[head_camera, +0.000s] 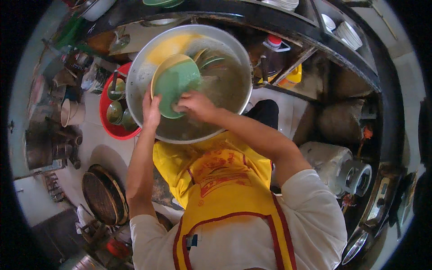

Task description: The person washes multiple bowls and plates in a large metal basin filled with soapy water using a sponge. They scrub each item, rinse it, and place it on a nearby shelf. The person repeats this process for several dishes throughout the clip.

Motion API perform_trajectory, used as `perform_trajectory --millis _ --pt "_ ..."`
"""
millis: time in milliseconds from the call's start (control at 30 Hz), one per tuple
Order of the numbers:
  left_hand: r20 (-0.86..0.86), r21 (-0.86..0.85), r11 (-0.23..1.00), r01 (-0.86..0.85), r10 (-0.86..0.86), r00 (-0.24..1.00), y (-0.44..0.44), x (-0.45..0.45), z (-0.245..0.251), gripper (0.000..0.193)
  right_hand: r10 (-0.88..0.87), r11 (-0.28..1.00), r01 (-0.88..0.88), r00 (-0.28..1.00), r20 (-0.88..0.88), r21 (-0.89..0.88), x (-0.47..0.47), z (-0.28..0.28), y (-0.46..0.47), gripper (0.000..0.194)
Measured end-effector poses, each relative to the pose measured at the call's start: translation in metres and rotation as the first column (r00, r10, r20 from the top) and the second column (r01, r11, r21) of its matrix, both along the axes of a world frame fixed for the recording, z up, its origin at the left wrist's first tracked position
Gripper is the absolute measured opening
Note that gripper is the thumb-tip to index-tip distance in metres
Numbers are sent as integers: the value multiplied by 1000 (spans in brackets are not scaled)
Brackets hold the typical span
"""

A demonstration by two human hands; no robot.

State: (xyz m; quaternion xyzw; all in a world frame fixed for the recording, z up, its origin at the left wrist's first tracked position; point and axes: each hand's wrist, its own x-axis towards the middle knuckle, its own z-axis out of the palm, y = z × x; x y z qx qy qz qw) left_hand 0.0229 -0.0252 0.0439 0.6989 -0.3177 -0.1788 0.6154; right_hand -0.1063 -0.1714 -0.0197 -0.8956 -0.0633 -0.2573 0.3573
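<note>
A large green bowl (175, 82) with a yellowish rim is tilted above the water in a wide metal basin (248, 72). My left hand (152, 106) grips the bowl's rim on its left side. Inside the bowl, low on its right, my right hand (195, 105) has its fingers bent against the surface; something small and pale may be pinched in them, but it is too blurred to name. Murky, foamy water fills the basin, and the edges of more green dishes (212, 61) poke out of it behind the bowl.
A red plastic tub (104, 116) holding stacked green bowls (114, 111) stands on the floor left of the basin. Beyond it is a beige bucket (76, 113). Behind the basin runs a dark shelf with white dishes (349, 35). A gas cylinder (325, 162) stands at the right.
</note>
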Motion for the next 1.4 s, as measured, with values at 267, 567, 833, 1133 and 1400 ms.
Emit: perform_trajectory --millis 267,567,833,1133,1400 --pt "54 -75 996 -41 45 997 29 37 50 61 -261 913 193 954 -150 -360 -37 3 -73 28" --pt "-297 -286 938 -195 106 949 -16 88 114 43 -319 898 270 944 -91 -347 -83 25 -96 22" --pt "-434 -334 893 -303 140 890 -157 157 200 37 -391 886 316 903 -179 -341 -82 27 -91 25" --pt "-413 -118 920 -375 298 861 -244 207 170 32 -390 891 332 909 -150 -309 -82 23 -94 25" --pt "-142 25 892 -451 450 882 -255 231 141 29 -365 899 303 917 -162 -316 -80 29 -95 23"
